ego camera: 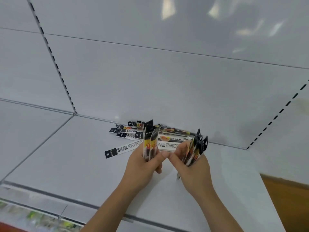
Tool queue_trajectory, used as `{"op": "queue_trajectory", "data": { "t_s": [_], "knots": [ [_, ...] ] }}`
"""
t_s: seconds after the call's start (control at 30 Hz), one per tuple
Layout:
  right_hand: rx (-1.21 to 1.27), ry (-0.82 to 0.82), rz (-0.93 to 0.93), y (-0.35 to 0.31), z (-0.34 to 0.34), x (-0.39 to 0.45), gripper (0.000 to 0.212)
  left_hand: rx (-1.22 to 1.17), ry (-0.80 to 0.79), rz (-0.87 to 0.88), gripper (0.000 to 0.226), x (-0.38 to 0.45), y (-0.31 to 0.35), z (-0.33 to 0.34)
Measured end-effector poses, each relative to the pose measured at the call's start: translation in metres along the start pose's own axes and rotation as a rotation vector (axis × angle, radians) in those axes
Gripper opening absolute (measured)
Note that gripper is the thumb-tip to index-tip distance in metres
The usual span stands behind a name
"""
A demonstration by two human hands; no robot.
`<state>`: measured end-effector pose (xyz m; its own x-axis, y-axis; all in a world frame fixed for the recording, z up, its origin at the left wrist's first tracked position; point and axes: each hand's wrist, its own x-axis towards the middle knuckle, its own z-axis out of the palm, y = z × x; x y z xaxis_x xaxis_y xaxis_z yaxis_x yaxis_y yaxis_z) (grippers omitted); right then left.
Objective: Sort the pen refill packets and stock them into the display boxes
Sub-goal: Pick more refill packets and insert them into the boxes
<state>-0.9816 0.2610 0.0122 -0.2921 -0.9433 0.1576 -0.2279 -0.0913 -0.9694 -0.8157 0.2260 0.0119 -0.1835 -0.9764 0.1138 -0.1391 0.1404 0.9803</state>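
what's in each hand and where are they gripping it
Each of the hands grips a small bunch of refill packets by the lower ends, black hang-tab tops fanning upward: left hand holds one bunch, right hand another.

Refill packets [132, 133] strewn flat, overlapping

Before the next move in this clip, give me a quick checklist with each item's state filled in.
1. Left hand grips its bunch of packets: ok.
2. Right hand grips a second bunch: ok.
3. Both bunches held upright, off the shelf: ok.
4. Loose packets all gathered from the shelf: not ok, several lie flat.
5. Bunches sorted by type: cannot tell, print too small.
6. Display boxes ready to fill: cannot tell, one flat box shows behind the hands.
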Motion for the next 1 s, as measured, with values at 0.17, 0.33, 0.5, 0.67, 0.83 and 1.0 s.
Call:
{"op": "queue_trajectory", "data": {
  "t_s": [0.17, 0.33, 0.5, 0.67, 0.83, 1.0],
  "knots": [
    [-0.015, -0.048, -0.013, 0.011, 0.0, -0.003, 0.03, 0.124, 0.001, -0.024, 0.023, -0.009, -0.009, 0.005],
    [0.087, -0.009, 0.021, 0.016, 0.003, -0.004, 0.015, 0.227, 0.027, -0.022, 0.035, -0.016, -0.014, 0.009],
    [-0.097, 0.038, -0.043, 0.015, 0.007, -0.005, 0.008, 0.214, 0.073, -0.019, 0.036, -0.018, -0.02, 0.006],
    [-0.201, 0.005, -0.014, 0.009, 0.013, -0.011, 0.043, 0.194, 0.007, -0.037, 0.039, -0.028, -0.017, -0.006],
    [-0.198, -0.044, -0.092, -0.019, 0.039, -0.028, 0.026, 0.047, 0.09, -0.044, 0.049, -0.042, -0.011, -0.04],
    [-0.213, -0.202, -0.075, -0.042, 0.102, -0.058, 0.014, -0.153, 0.194, -0.053, 0.026, -0.075, -0.008, -0.108]
  ]
}}
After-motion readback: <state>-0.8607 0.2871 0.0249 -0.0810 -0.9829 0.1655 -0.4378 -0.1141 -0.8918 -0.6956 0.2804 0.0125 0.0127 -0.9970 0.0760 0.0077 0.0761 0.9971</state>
